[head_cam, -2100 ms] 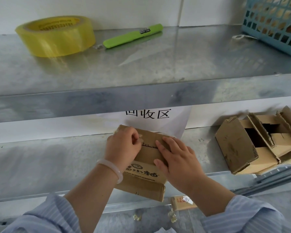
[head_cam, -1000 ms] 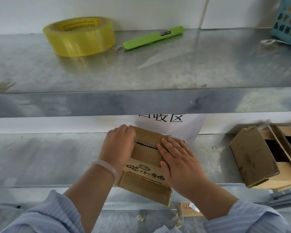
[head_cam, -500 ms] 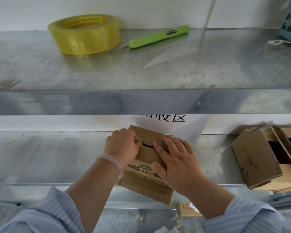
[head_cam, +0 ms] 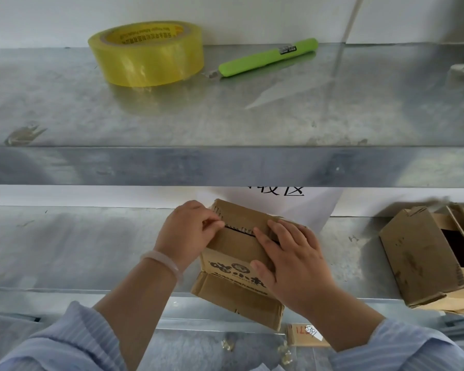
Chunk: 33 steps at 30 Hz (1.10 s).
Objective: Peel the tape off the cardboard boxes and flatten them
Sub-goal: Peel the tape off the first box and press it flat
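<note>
At lower centre, on the lower shelf's (head_cam: 91, 250) front edge, the light, stiff cardboard box (head_cam: 235, 249) lies under our flat, spread right hand (head_cam: 292, 263) while our left hand (head_cam: 189, 232) keeps a pinching grip at its top seam, likely the best hold.

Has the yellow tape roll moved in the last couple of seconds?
No. The tape roll still sits on the upper shelf, its edge just left of the tip of the green knife, as before; only the camera view shifted.

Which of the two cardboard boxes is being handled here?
The printed box mid-shelf: the left hand grips its seam edge, the right hand presses on top. The plain box at right lies untouched.
</note>
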Motion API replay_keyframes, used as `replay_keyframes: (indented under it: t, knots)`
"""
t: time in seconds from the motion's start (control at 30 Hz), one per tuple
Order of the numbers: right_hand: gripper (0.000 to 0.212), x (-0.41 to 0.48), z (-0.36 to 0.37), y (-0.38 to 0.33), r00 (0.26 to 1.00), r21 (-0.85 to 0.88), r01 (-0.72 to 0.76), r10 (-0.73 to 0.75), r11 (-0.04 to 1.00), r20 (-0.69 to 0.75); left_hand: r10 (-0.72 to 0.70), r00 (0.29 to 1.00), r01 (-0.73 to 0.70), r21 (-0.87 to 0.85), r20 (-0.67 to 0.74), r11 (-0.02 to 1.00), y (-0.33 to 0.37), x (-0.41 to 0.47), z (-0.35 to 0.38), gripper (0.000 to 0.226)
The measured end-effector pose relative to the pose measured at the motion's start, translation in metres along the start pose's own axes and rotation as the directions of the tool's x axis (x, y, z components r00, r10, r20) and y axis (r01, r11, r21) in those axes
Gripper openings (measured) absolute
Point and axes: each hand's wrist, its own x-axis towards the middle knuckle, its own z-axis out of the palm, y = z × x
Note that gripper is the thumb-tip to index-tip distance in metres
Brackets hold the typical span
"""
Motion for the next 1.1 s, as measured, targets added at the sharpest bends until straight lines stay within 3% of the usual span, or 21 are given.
replay_keyframes:
  t: [0.17,0.3,0.37,0.5,0.6,0.7,0.8,0.87,0.93,1.0,1.1]
  knots:
    - [0.062,0.002,-0.002,0.000,1.000,0.006,0.004,-0.004,1.000,0.009,-0.207,0.978,0.207,-0.104,0.005,0.973,0.002,0.008,0.000,0.019]
    - [0.063,0.001,-0.003,-0.001,1.000,-0.003,-0.005,0.005,1.000,0.030,-0.177,0.983,0.171,0.114,0.047,0.979,0.009,0.012,0.001,0.011]
    - [0.062,0.001,-0.004,-0.001,1.000,0.007,-0.010,0.010,1.000,0.030,-0.163,0.985,0.156,0.124,0.052,0.980,0.010,0.013,0.001,0.008]
    - [0.063,0.001,-0.007,0.000,0.999,0.007,-0.009,0.008,1.000,0.042,-0.325,0.943,0.330,-0.085,0.066,0.940,0.002,0.017,0.002,0.010]
    - [0.063,0.000,-0.008,0.000,0.999,0.008,-0.012,0.012,1.000,0.047,-0.508,0.857,0.508,-0.304,0.086,0.806,-0.009,0.016,0.006,0.009]
    - [0.063,0.001,-0.008,-0.001,0.998,0.006,-0.013,0.012,1.000,0.056,-0.578,0.812,0.545,-0.457,0.079,0.703,-0.016,0.010,0.011,0.009]
    - [0.063,0.001,-0.008,-0.001,0.998,0.006,-0.016,0.016,1.000,0.062,-0.426,0.902,0.386,-0.305,-0.075,0.871,-0.019,0.003,0.014,0.011]
    - [0.064,0.001,-0.008,-0.001,0.998,0.005,-0.015,0.015,1.000,0.066,-0.330,0.939,0.298,-0.250,-0.096,0.921,-0.020,0.001,0.014,0.010]
    - [0.063,0.001,-0.009,0.000,0.998,0.015,-0.013,0.012,1.000,0.062,-0.388,0.922,0.353,-0.416,0.002,0.838,-0.021,0.000,0.009,0.007]
    - [0.064,0.002,-0.010,0.000,0.998,0.027,-0.012,0.010,1.000,0.064,-0.435,0.887,0.436,-0.597,0.156,0.673,-0.021,0.001,0.002,0.013]
    - [0.066,0.005,-0.013,0.005,0.995,0.037,0.013,-0.017,0.999,0.099,-0.438,0.853,0.507,-0.643,0.283,0.574,-0.023,0.003,-0.002,0.015]
